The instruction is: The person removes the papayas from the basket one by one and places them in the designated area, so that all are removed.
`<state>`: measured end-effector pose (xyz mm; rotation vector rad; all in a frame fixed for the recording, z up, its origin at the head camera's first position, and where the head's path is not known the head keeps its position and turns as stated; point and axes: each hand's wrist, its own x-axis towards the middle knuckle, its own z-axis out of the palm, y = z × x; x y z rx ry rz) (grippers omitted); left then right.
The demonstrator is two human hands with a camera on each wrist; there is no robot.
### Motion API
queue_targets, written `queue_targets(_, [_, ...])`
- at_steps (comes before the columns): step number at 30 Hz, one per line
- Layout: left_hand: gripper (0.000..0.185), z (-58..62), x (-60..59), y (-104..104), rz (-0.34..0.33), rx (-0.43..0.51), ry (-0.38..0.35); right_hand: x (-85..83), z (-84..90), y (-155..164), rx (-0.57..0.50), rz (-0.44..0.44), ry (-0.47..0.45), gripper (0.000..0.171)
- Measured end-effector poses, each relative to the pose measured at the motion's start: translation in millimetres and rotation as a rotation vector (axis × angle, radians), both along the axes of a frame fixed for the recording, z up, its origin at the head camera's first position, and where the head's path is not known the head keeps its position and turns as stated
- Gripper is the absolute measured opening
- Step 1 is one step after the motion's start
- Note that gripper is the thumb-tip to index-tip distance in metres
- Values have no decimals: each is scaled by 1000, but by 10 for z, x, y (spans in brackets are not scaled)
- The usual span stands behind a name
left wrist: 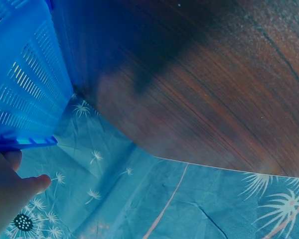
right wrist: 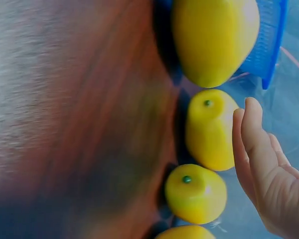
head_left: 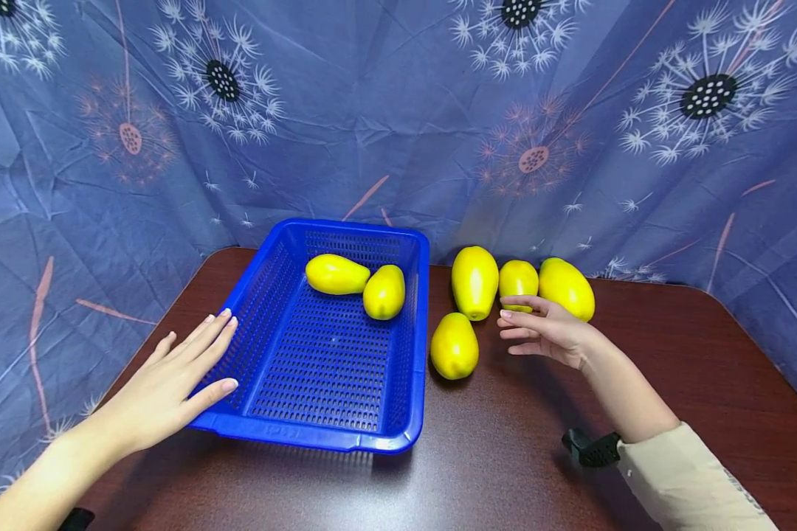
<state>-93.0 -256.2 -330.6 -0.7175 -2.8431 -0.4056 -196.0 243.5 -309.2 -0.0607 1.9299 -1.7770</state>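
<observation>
A blue plastic basket (head_left: 332, 376) with slotted walls stands on the table's left half. Inside it, toward the far right corner, lie two yellow papaya-like fruits (head_left: 337, 274). My left hand (head_left: 173, 380) rests flat at the basket's left rim, fingers extended; the left wrist view shows only part of that hand (left wrist: 12, 191) by the rim. To the basket's right, another yellow fruit (head_left: 454, 346) lies close to its wall. Three more fruits (head_left: 474, 282) form a row behind. My right hand (head_left: 547, 332), fingers apart and holding nothing, hovers in front of that row, partly covering it.
The dark brown wooden table (head_left: 491, 457) has rounded far corners. A blue curtain (head_left: 385, 110) with dandelion prints hangs behind it and along its sides. A black strap (head_left: 594, 450) circles the right wrist beside a light sleeve (head_left: 684, 479).
</observation>
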Motion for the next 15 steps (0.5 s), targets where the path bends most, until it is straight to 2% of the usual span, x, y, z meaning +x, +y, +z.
queue_targets(8, [69, 6, 2, 3, 3, 2, -8, -97, 197, -119, -12, 4, 10, 66])
queue_targets(15, [69, 9, 1, 3, 1, 9, -11, -177, 366, -271, 8, 12, 46, 62])
